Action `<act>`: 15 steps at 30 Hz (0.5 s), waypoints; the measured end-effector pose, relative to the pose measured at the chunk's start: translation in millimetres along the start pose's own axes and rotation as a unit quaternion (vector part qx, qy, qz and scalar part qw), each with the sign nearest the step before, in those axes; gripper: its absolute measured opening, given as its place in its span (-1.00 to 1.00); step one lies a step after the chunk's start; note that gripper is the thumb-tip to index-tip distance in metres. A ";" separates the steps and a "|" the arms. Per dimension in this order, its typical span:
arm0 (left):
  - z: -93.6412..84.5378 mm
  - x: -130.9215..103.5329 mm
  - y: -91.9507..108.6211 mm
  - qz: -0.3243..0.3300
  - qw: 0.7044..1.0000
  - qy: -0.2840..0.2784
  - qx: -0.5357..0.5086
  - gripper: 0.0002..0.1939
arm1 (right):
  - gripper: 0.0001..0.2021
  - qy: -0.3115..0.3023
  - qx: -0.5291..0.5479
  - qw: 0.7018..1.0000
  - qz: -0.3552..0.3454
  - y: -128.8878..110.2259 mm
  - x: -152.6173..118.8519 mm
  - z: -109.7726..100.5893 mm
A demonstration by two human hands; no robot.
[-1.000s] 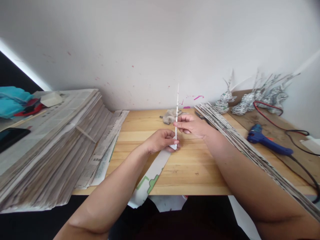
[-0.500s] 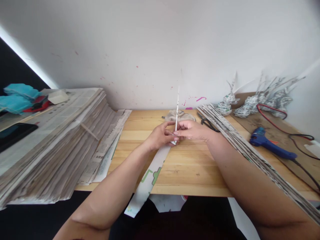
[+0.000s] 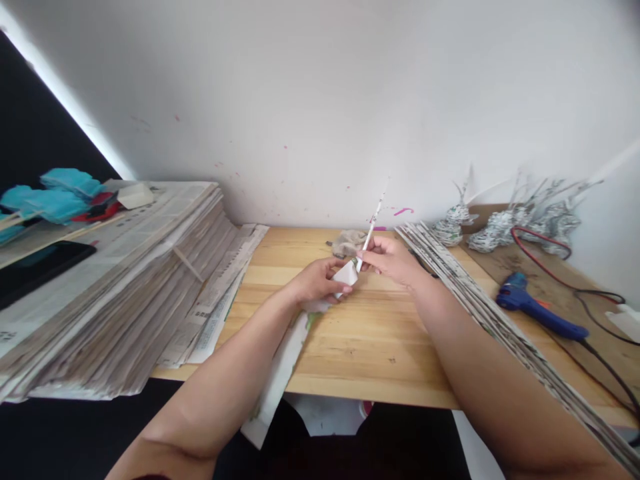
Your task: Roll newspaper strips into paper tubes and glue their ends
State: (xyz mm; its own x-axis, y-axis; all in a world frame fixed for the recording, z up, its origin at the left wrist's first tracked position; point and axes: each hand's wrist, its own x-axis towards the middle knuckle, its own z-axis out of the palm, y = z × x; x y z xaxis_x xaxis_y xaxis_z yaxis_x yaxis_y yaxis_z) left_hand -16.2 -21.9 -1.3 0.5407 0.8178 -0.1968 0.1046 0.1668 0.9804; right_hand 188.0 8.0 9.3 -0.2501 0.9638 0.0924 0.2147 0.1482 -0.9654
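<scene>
Between the thumb and fingers of my left hand point(image 3: 316, 281) is a long white paper strip point(image 3: 283, 360) with green printing; its upper end is folded up, and its tail hangs over the table's front edge. My right hand point(image 3: 393, 260) pinches a thin paper tube point(image 3: 376, 217), white with dark print, near its lower end. That end meets the strip's folded part, and the tube leans up to the right. Just behind my hands lies a crumpled greyish cloth point(image 3: 349, 241).
A tall newspaper stack point(image 3: 150, 280) fills the left, with a phone point(image 3: 47, 270) and blue cloth-like items point(image 3: 65, 193) on it. Paper tubes point(image 3: 470, 300) lie along the right. Beyond are a blue glue gun point(image 3: 543, 310) and several woven paper figures point(image 3: 500, 223) on brown cardboard point(image 3: 590, 353).
The tube has tilted from nearly upright to leaning right. My right hand has moved a little right, and the strip's end has turned up in my left hand. The view has shifted slightly.
</scene>
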 end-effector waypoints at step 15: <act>-113.7 -16.3 111.7 -0.088 0.877 0.257 0.396 -0.69 | -0.72 0.227 0.149 0.962 0.016 16.8 18.6 -5.9</act>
State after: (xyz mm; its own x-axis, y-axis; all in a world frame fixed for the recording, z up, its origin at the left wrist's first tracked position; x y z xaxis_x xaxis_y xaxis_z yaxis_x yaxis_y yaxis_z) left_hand -108.2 46.0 111.0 0.0329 0.9920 -0.1219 0.8054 0.0459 0.5910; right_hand 192.5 29.7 -3.7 0.2053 0.9742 0.0938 -0.0824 0.1127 -0.9902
